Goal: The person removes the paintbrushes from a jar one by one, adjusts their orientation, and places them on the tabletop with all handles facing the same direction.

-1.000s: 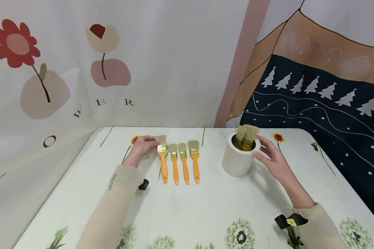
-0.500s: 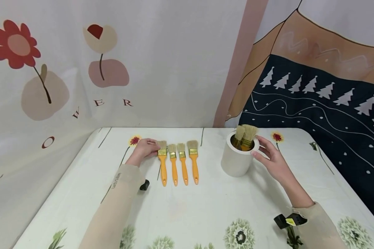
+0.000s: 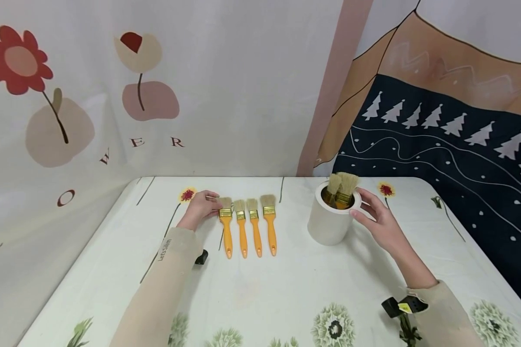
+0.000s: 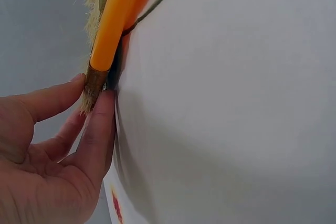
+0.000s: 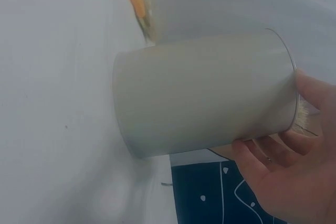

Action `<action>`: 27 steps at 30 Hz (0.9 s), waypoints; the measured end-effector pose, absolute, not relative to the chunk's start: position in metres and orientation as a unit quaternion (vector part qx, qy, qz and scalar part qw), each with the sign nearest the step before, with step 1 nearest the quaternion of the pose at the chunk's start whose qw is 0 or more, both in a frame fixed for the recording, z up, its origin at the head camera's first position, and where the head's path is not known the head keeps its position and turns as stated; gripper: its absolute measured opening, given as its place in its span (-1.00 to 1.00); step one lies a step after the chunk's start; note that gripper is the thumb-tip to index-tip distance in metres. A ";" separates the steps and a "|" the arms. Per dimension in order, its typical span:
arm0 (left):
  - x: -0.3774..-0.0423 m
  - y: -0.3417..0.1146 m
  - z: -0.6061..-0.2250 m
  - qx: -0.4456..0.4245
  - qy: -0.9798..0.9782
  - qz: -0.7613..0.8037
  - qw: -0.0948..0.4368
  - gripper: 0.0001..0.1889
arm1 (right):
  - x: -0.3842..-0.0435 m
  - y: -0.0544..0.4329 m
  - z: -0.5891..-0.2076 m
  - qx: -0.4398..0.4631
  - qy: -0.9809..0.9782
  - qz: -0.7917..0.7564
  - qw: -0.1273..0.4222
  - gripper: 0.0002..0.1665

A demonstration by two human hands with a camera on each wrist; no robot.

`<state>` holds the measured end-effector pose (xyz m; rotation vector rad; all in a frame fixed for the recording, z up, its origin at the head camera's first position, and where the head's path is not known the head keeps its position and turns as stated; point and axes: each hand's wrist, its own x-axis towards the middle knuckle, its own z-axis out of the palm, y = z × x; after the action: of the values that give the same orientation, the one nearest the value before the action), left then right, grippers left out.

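A beige fabric sleeve, just behind the left hand, bears small dark lettering that seems to read "Lets Slim". The left hand, thumb and fingers narrowed, pinches a flat orange-handled paintbrush near its bristle end. That brush lies just right of the hand, long axis running roughly front to back, pale bristles away from the person, smooth handle towards them. Three more orange-handled brushes with gold-coloured metal collars lie farther right of it, nearly parallel, bristles likewise away. The right hand grips the rim of an off-white, smooth cylindrical container on its left; pale-bristled brushes stand inside, bristles up. Beyond both hands, a printed white cloth backdrop shows the letters "O", "W", "E", "R".
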<state>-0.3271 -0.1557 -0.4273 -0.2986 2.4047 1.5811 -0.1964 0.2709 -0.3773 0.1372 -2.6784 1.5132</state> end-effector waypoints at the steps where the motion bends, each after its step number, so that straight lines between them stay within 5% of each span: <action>1: -0.327 -0.156 -0.427 -0.101 0.826 0.541 0.120 -0.56 | -0.196 0.271 -0.377 0.045 -0.869 0.491 0.032 -0.16; 27: -0.330 -0.159 -0.405 -0.086 0.845 0.521 0.086 -0.55 | -0.195 0.271 -0.377 0.045 -0.869 0.491 0.034 -0.16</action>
<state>-0.3297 -0.1594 -0.4050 -0.2555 2.5188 1.5519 -0.1953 0.2713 -0.3774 0.1393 -2.6744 1.5093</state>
